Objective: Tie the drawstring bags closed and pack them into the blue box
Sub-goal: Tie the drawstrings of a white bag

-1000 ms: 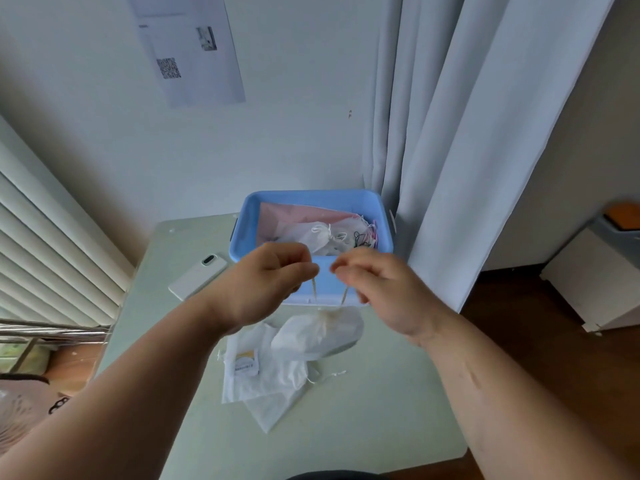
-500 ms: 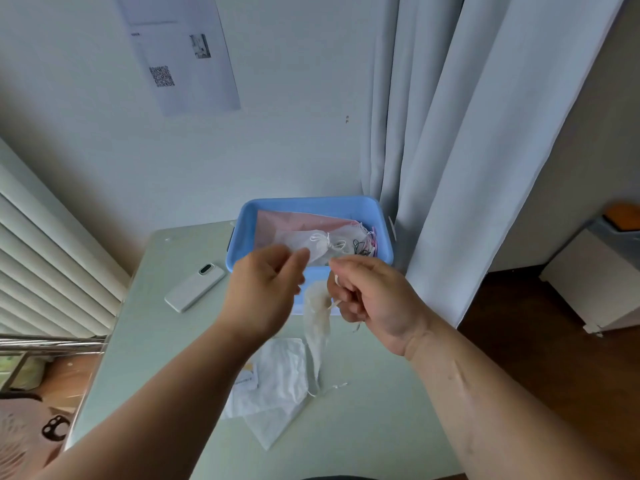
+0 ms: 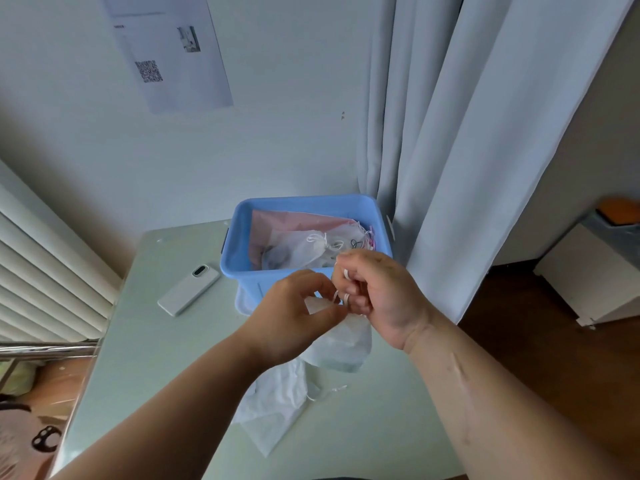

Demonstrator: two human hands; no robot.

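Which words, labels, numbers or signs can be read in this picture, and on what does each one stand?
No text is readable.
Paper sheet on the wall: a short dark heading at its top left, too small and blurred to read.
Same sheet: a QR code, a pattern and not words.
Phone on the table: no marking visible.
Blue box: no label visible.

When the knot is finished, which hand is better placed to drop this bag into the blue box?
Right, I think. The right hand has the cord looped round its fingers and is nearest the blue box; the left hand only pinches the bag at its neck.
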